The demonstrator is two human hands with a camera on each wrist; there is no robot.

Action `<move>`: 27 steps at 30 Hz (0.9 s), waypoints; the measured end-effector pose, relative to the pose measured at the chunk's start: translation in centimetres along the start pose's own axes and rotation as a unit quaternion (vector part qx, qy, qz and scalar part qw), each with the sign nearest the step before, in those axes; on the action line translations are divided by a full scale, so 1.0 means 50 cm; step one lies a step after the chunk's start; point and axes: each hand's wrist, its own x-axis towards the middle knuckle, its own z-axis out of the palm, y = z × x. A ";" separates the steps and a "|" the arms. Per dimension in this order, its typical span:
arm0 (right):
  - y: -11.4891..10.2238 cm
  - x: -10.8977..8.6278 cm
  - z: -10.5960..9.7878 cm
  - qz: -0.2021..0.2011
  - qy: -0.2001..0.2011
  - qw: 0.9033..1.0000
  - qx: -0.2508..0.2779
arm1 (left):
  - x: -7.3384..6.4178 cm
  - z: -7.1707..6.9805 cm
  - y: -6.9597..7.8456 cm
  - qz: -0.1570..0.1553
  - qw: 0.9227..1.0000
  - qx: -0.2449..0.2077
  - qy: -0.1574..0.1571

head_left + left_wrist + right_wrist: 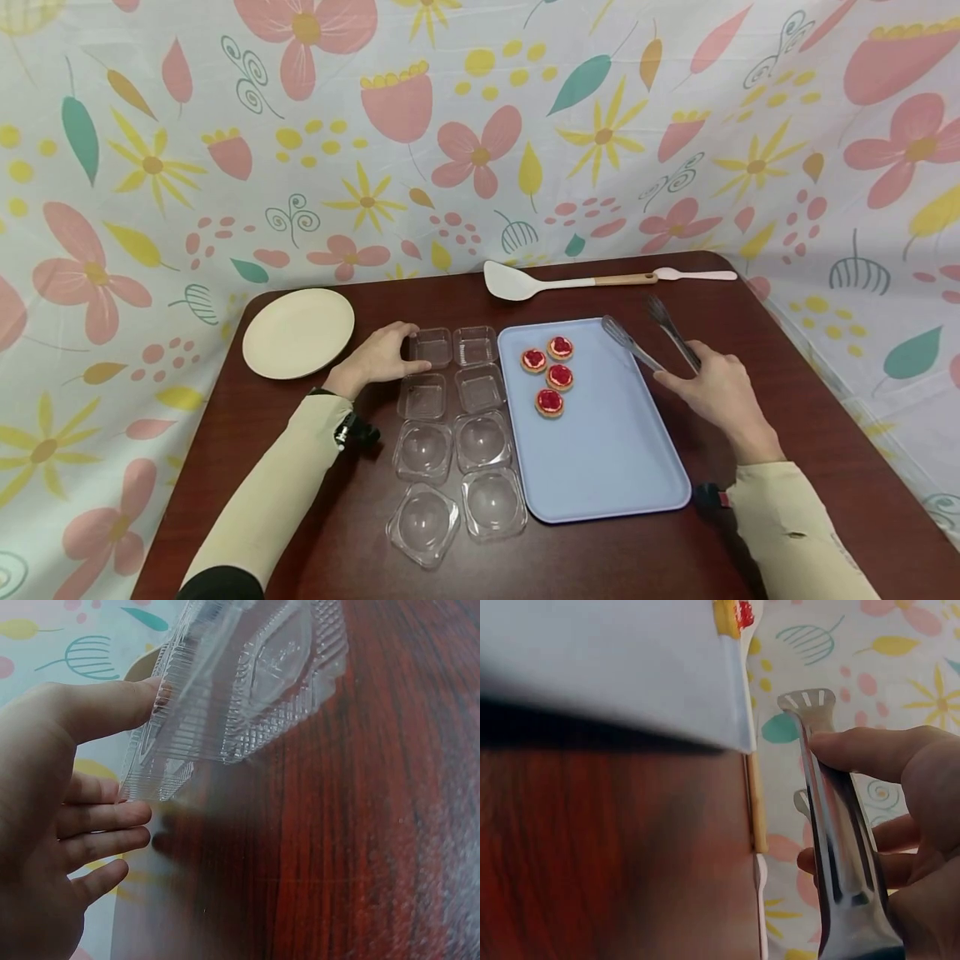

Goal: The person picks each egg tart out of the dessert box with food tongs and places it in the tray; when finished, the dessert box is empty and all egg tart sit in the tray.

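Observation:
My left hand (384, 357) is at a clear plastic container (431, 347) in the back left of a group of clear containers. In the left wrist view the thumb presses on the ribbed wall of that container (187, 712), with the fingers around its edge. My right hand (720, 396) grips metal food tongs (678, 333) beside the tray's right edge. The slotted tips of the tongs (810, 699) are spread apart, with nothing between them. Several small tarts with red topping (559, 377) lie on the blue tray (600, 450), toward its back left.
Nearer the table's front are several clear containers with domed lids (423, 523). A cream plate (298, 333) lies at the back left. Along the back edge lie a white spatula (513, 282) with a wooden handle and a small pink-handled utensil (697, 274). A patterned cloth (480, 150) hangs behind.

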 end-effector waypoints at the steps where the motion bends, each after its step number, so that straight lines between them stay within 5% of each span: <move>1: 0.003 0.000 0.000 0.004 0.004 1.000 0.000 | 0.000 -0.001 0.000 0.000 1.000 0.000 0.000; 27: 0.068 -0.006 0.006 0.063 -0.044 0.997 -0.020 | 0.000 0.002 0.000 0.004 1.000 -0.002 0.005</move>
